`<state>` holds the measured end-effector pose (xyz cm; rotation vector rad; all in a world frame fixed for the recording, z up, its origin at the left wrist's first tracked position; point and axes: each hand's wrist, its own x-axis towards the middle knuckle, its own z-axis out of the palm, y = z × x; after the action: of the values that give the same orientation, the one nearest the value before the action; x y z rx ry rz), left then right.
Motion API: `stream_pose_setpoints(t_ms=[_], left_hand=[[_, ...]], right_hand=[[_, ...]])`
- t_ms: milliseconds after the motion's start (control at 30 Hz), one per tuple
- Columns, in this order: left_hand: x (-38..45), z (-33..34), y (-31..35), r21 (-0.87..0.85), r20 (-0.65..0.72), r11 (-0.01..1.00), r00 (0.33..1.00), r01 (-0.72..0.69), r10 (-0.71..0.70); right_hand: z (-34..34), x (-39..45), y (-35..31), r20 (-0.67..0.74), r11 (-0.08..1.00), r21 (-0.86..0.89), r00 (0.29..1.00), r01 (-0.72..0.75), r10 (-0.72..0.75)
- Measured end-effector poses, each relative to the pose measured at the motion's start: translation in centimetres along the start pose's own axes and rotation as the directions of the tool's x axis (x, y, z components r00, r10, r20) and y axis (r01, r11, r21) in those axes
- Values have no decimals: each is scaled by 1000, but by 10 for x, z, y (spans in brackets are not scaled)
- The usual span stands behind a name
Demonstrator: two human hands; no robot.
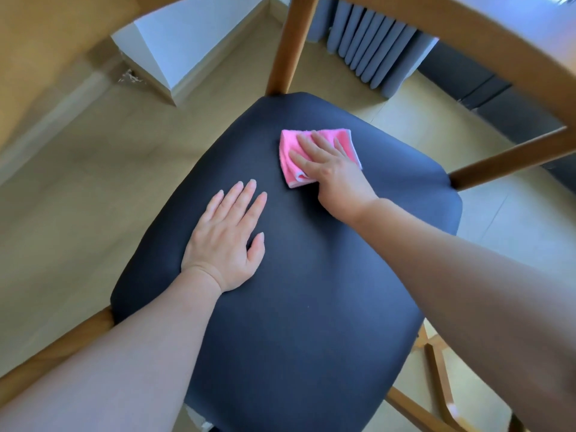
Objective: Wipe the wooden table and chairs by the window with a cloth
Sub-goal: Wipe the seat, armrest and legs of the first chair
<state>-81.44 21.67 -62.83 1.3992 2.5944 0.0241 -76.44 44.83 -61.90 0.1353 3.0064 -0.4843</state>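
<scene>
Nearest the camera, two bare forearms reach down over the dark padded seat (311, 291) of a wooden chair (285, 48). The left hand (227, 241) lies flat on the seat, fingers straight and slightly spread, grasping nothing; bare seat stretches from it to the rounded near-left edge, and to its right as far as the other arm. Beyond it and to its right, the right hand (330, 169) presses a folded pink cloth (296, 151) onto the seat with extended fingers, palm down. The cloth lies under those fingers and pokes out past the fingertips and to the hand's left, well inside the seat's far edge. A narrow strip of seat remains between cloth and that edge. Past the cloth, a wooden post rises from the seat's far corner, and a curved back rail (467, 42) arcs to the right of the right hand. Farther off, light floor (93, 166), a white wall base (187, 42) and a ribbed grey radiator (374, 48) show.
</scene>
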Motion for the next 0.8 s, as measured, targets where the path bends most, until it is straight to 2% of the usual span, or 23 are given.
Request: stream_pose_setpoints(t_ms=[200, 267, 367, 433, 600, 700, 800], left_hand=[[-9, -4, 8, 34, 57, 997, 996, 63, -64], [-17, -5, 13, 37, 83, 995, 992, 91, -93], [-39, -3, 21, 30, 116, 992, 985, 124, -126], [-52, -2, 24, 21, 127, 990, 982, 139, -141], [-58, -1, 21, -43, 105, 989, 985, 139, -134], [-59, 0, 21, -90, 77, 984, 986, 152, -145], [-61, 1, 21, -122, 61, 957, 964, 264, -258]], right_hand=[[5, -125, 15, -103, 997, 1, 991, -81, 81], [9, -161, 13, -127, 987, 10, 979, -160, 160], [16, -187, 4, -100, 950, 81, 946, -302, 309], [18, -189, -1, -101, 937, 119, 935, -327, 340], [18, -171, -2, -99, 947, 140, 948, -288, 303], [15, -122, -14, -84, 981, 122, 984, -148, 158], [13, -51, -38, -68, 999, 31, 998, -12, 14]])
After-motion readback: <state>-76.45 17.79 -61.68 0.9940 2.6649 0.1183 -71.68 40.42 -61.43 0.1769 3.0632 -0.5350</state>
